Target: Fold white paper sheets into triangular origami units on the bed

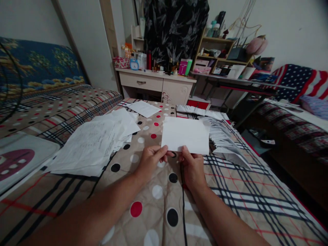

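Observation:
A blank white sheet of paper (186, 135) is held up over the bed in both my hands. My left hand (153, 156) pinches its lower left corner between thumb and fingers. Along the bottom edge, a little right of that, my right hand (192, 167) grips the sheet with the thumb on top. To the left lies an untidy pile of papers (87, 143), the top ones covered in faint print. Behind the sheet, on the right, folded papers (225, 140) lie fanned out in an overlapping row. A single white paper (144, 108) rests farther back.
The bed has a quilted cover (143, 191) with dots and plaid. At the left edge is a white board-like item (23, 157) with a pink print. A dresser (140, 81) crowded with bottles stands beyond the bed, with a shelf unit (217, 60) on a desk beside it.

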Demonstrator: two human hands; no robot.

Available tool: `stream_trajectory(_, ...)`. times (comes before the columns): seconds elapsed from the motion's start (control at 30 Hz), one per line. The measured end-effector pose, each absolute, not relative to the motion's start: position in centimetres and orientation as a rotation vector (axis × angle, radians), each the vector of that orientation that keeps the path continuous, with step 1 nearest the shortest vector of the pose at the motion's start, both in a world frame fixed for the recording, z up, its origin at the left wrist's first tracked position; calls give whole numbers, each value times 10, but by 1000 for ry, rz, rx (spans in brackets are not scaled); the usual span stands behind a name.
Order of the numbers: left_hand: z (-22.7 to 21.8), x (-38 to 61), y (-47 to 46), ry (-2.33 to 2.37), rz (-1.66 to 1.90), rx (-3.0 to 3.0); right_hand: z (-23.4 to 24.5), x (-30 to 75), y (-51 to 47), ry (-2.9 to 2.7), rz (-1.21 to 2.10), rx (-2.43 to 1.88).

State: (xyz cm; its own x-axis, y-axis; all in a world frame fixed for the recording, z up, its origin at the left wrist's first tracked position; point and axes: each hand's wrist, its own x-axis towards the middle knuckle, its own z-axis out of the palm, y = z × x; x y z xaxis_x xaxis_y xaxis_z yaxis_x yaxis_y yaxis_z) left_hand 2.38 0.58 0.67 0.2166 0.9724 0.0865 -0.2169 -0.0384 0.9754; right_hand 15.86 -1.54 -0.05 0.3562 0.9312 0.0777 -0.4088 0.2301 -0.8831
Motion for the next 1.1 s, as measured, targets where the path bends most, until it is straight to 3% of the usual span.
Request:
stream_trajectory(0.2, 8, 29, 1, 878, 1129, 1255, -2, 156, -20, -863, 1094, -1040)
stream_trajectory(0.47, 7, 24, 6, 903, 1126, 1118, 9, 194, -2, -485, 895, -887)
stream_trajectory(1.1, 11, -1, 30, 912, 1082, 1006, 14, 188, -12, -802, 1563, -832)
